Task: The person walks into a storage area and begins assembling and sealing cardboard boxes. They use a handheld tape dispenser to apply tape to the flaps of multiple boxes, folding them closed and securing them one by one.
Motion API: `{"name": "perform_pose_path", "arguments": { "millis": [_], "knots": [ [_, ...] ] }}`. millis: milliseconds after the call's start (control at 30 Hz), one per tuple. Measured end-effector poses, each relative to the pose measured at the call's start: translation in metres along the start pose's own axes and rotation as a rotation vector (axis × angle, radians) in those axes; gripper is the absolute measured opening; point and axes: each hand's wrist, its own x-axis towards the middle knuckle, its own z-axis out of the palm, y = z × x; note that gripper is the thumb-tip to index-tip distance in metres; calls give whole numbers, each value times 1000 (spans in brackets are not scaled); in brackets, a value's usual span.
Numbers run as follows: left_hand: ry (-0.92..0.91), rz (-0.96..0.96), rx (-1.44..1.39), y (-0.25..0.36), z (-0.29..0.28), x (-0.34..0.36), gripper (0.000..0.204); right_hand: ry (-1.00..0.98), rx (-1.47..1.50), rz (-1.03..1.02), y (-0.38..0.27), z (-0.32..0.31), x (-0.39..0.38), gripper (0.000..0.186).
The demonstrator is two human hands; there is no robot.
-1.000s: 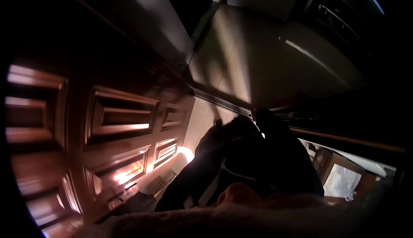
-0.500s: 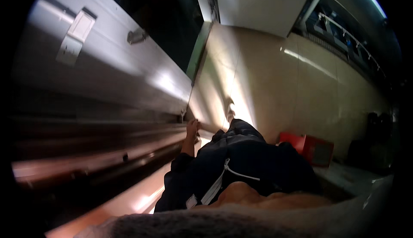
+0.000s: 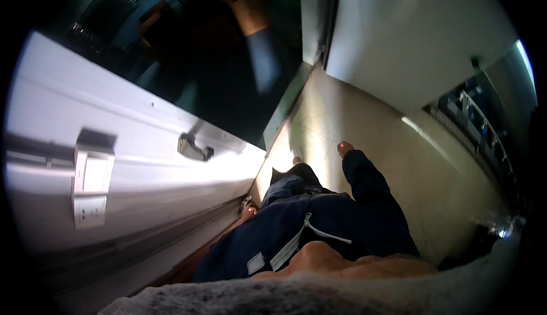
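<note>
My left hand (image 3: 248, 212) hangs low by my left side, next to the foot of the pale wall panel. It is small and partly covered by my clothing, so its fingers cannot be made out. In front of my right side, what appears to be my right hand (image 3: 343, 148) shows at the end of a dark sleeve, over the tiled floor (image 3: 393, 150). Its fingers are too small to read, and nothing is seen in it. I wear a dark blue top (image 3: 342, 218) with a white drawstring.
On the left, a pale panel (image 3: 142, 121) carries a metal handle-like fitting (image 3: 195, 147) and a white switch box (image 3: 94, 172). A dark doorway (image 3: 222, 93) with a sill opens ahead. A white panel (image 3: 399, 41) stands ahead right, dark equipment (image 3: 476, 115) beyond it.
My view has moved forward and turned; the wall fittings sit lower and the doorway shows wider. The left hand has come back toward my body, the right has come into sight. The red box left view.
</note>
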Motion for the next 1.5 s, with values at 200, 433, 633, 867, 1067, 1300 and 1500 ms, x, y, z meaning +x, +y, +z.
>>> {"name": "perform_pose_path", "arguments": {
  "millis": [200, 433, 633, 867, 1067, 1300, 1500],
  "knots": [
    [57, -26, -81, 112, 26, 89, 21, -394, 5, 424, 34, -12, 74, 29],
    [160, 74, -271, 273, 42, 170, 20, -614, 22, 430, 36, -80, 135, 24],
    [309, 6, -417, 328, 52, 208, 20, -673, -96, 316, -1, -151, 291, 22],
    [479, -168, -565, 330, 71, 180, 19, -549, 329, 85, -186, -187, 539, 22],
    [533, -296, -631, 321, 76, 177, 19, -617, 292, -260, -343, -128, 595, 28],
    [487, -364, -657, 315, 30, 259, 19, -581, 257, -276, -463, -59, 618, 32],
    [463, -269, -636, 350, -102, 389, 19, -813, 390, -233, -601, 93, 737, 26]
  ]
}}
